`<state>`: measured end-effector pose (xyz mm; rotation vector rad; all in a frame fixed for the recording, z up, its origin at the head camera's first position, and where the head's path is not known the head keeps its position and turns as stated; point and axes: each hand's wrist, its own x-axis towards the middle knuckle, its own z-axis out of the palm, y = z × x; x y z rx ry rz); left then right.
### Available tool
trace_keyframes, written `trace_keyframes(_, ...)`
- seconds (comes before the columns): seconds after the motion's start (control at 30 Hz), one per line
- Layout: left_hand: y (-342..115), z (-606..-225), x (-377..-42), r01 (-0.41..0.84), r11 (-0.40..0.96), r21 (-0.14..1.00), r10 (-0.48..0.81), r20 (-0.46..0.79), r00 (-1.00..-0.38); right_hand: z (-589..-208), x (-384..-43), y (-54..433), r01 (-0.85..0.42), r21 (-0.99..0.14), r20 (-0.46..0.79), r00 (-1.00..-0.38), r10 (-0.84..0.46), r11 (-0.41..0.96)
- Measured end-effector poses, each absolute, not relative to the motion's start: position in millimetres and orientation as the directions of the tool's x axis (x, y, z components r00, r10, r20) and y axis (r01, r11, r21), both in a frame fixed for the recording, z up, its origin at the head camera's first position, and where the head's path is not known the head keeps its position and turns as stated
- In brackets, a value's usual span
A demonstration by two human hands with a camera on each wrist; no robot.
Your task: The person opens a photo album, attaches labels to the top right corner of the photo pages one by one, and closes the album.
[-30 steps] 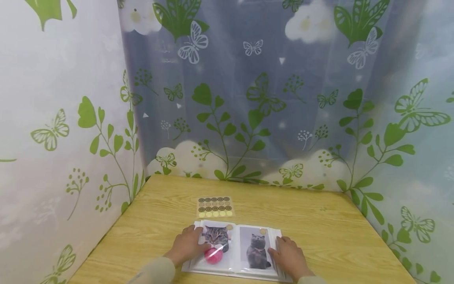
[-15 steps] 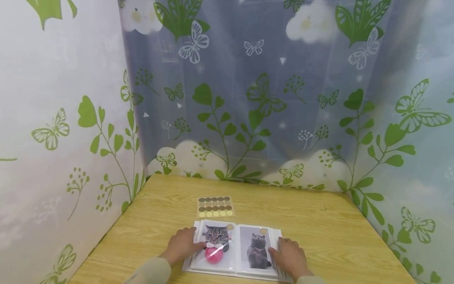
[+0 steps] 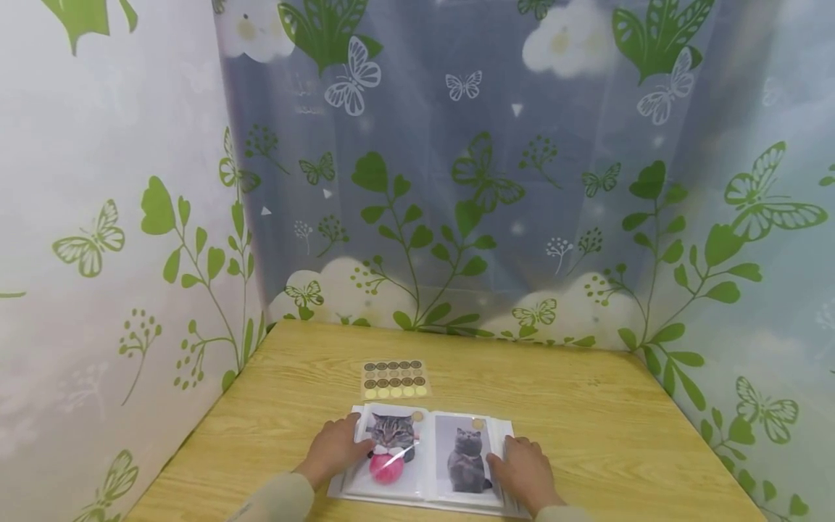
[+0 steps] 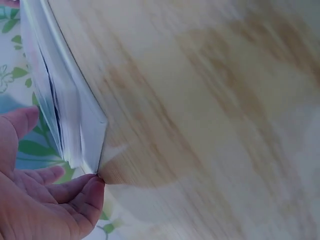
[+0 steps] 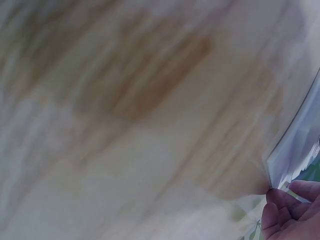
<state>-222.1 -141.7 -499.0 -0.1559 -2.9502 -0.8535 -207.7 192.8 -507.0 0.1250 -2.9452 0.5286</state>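
A white photo album [image 3: 427,487] lies spread on the table. Its left page carries a tabby cat photo [image 3: 391,438] with a pink ball; a grey cat photo [image 3: 466,457] fills the right page. Each photo has a small round sticker near its top right. My left hand [image 3: 334,451] grips the left edge, thumb over the page side. In the left wrist view its curled fingertips [image 4: 95,185] meet the cover's corner, and the thumb stands off the pages. My right hand [image 3: 525,471] holds the opposite edge, thumb over the page; its fingertips [image 5: 274,196] are at the cover corner.
Behind the album lies a sheet of round stickers [image 3: 394,380] in rows of brown, tan and yellow. The wood-grain table [image 3: 587,413] is bounded by printed curtains [image 3: 424,239] with leaves and butterflies at the back and both sides.
My left thumb has drawn back from the tabby cat photo toward the page's left edge. The right hand stays at its edge; the album sits slightly further left in the head view.
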Motion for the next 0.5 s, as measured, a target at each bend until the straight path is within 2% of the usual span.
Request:
trace_keyframes(0.23, -143.2, -498.0, -231.0, 0.096, 0.705, 0.702, 0.064, 0.072, -0.995, -507.3, -208.6, 192.3, -0.113, -0.328, 0.168, -0.984, -0.060, 0.938)
trace_keyframes(0.37, -146.9, -498.7, -231.4, 0.073, 0.662, 0.746, 0.055, 0.048, -0.997, -508.7, -208.3, 195.8, -0.149, -0.317, 0.180, -0.979, -0.095, 0.937)
trace_keyframes(0.5, -149.6, -497.8, -228.4, 0.051, 0.656, 0.753, 0.038, 0.035, -0.999, -511.0, -208.0, 197.7, -0.258, -0.279, 0.236, -0.952, -0.194, 0.925)
